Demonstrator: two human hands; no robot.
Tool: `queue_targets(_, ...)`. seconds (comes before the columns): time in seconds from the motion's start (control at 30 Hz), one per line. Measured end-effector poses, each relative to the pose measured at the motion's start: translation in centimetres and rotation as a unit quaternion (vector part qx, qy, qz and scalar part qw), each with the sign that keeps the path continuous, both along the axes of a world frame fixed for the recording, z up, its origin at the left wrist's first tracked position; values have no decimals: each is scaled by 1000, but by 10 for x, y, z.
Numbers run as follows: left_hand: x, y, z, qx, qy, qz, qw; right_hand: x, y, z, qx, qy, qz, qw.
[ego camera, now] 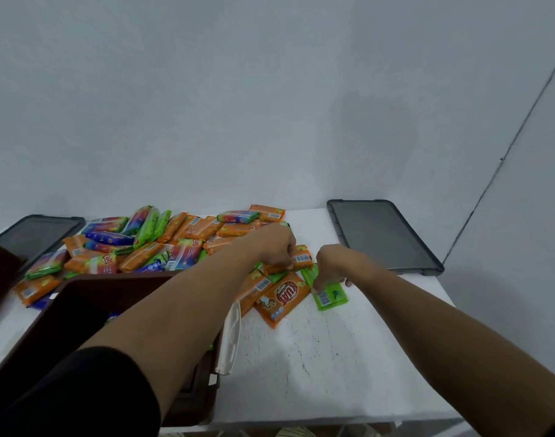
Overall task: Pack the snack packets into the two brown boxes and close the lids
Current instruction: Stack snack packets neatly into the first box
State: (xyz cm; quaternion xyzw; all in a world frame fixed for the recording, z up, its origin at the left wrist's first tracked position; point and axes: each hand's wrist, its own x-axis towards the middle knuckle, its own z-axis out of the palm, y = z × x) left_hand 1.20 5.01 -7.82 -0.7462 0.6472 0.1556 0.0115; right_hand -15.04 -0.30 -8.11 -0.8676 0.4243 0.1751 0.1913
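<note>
White, scuffed worktop point(333, 357), heap of orange, green and blue snack packets point(175, 238) across its far left, open brown box point(112, 276) at the near left edge, orange packet point(282, 298) and green packet point(331, 298) loose beside the heap, dark left tablet point(36, 234) and right tablet point(383, 234) at the far corners.

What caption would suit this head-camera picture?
Left hand grips an orange packet, right hand a green packet, beside an open brown box.

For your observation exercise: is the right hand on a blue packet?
No, the right hand grips a green packet.
</note>
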Motion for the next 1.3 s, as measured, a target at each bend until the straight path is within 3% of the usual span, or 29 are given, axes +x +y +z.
queue_targets(0.4, -6, -7, -8, 27, -5, 6, 1000, -2, -4, -16, -1, -24, 3, 1000)
queue_targets(0.87, 34, 46, 61, -100, 74, -10, 992, 7, 6, 50, -70, -194, -72, 976)
queue_targets(0.97, 46, 70, 69, -127, 93, 11, 987, 18, 26, 72, -44, -240, -48, 969)
queue_targets(1.1, 63, 109, 82, -146, 88, 23, 985, 34, 70, 92, -11, -221, 9, 975)
queue_targets(1.3, 96, 170, 90, -82, 106, 24, 991, 65, 125, 93, -37, -198, 82, 976)
